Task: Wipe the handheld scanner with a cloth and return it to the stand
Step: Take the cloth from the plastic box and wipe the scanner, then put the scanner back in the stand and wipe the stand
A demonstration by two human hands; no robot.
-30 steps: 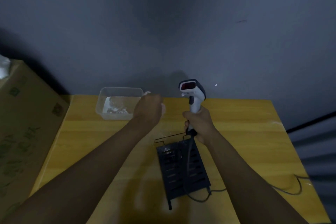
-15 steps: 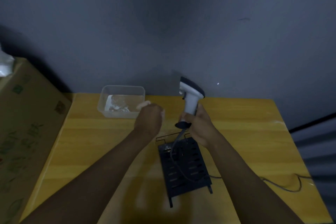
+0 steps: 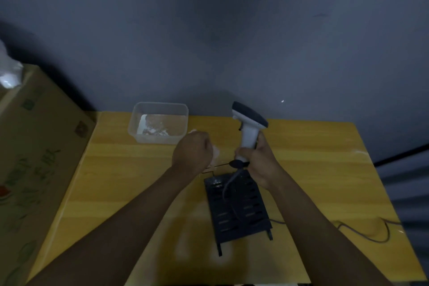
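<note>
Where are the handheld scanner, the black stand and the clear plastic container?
handheld scanner point(image 3: 248, 133), head view, on its white handle above the right hand
black stand point(image 3: 241, 213), head view, on its slotted plate
clear plastic container point(image 3: 160, 107), head view, on its far rim

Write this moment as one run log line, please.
right hand: holds scanner upright | left hand: fist on cloth | stand: empty | wiping: not started

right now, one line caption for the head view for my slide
Right hand holds the scanner above its stand; left hand fisted around a cloth.
</note>
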